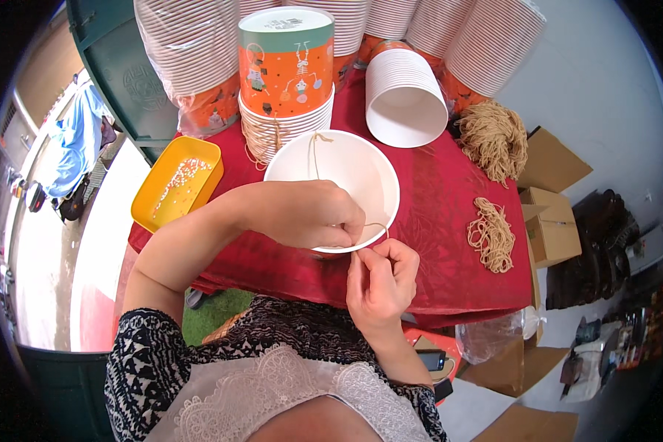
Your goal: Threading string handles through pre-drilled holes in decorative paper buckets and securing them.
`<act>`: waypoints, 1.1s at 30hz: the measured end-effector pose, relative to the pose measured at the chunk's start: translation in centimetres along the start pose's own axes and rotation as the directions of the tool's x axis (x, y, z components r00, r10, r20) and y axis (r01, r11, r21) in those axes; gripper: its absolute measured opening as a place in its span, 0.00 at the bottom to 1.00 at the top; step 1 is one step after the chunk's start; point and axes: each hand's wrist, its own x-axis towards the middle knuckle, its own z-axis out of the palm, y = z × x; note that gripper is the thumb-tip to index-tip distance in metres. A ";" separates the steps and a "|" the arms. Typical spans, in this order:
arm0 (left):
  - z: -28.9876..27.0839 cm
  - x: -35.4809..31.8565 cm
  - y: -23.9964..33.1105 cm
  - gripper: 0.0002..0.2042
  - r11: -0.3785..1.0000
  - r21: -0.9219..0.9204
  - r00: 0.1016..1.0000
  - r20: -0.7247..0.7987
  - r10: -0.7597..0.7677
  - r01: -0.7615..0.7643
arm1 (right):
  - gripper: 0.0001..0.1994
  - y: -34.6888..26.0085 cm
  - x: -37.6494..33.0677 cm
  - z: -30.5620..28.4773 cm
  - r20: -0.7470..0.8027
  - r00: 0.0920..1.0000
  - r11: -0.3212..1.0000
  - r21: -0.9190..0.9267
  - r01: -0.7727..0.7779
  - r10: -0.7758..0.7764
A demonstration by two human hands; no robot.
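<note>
Your left hand curls inside the white bucket at the tabletop's near side; your right hand pinches outside its rim, beside the cord. This likely steadies the wall between them; I can't tell what the left fingertips grip.

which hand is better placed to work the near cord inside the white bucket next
The left hand, probably: it reaches inside the white bucket, by the near cord, while the right hand sits outside it.
</note>
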 end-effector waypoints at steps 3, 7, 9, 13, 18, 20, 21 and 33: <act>0.3 -0.6 -0.3 0.06 1.000 -0.011 0.998 -0.060 -0.007 0.006 | 0.10 -0.4 0.2 0.1 0.013 1.000 0.999 -0.034 0.009 -0.009; 0.9 -0.7 -0.2 0.05 1.000 -0.014 0.992 -0.122 -0.024 0.022 | 0.12 0.4 1.6 -2.4 0.303 0.947 0.958 0.224 -0.178 0.105; 1.2 -0.9 0.0 0.04 1.000 -0.002 0.986 -0.169 -0.009 0.008 | 0.18 1.2 2.5 -3.9 0.380 0.922 0.973 0.172 -0.152 0.077; 1.8 -1.3 0.8 0.03 1.000 0.022 0.981 -0.194 -0.016 0.021 | 0.20 1.4 5.6 -5.4 0.459 0.883 0.994 0.075 0.075 -0.102; 2.6 -1.6 1.8 0.03 0.995 0.089 0.981 -0.194 -0.031 0.049 | 0.09 2.2 5.7 -4.5 0.495 0.806 0.938 0.055 0.343 -0.324; 2.8 -1.8 2.2 0.03 0.972 0.233 0.972 -0.236 0.021 0.036 | 0.08 2.2 5.1 -4.1 0.445 0.818 0.916 0.015 0.401 -0.365; 3.1 -1.8 2.3 0.03 0.971 0.235 0.972 -0.235 0.020 0.037 | 0.07 2.3 4.8 -3.9 0.397 0.824 0.892 -0.029 0.451 -0.404; 11.2 0.2 -0.5 0.06 0.730 0.649 0.832 -0.512 0.212 0.214 | 0.06 5.9 -0.9 -0.1 0.309 0.851 0.831 -0.240 0.503 -0.425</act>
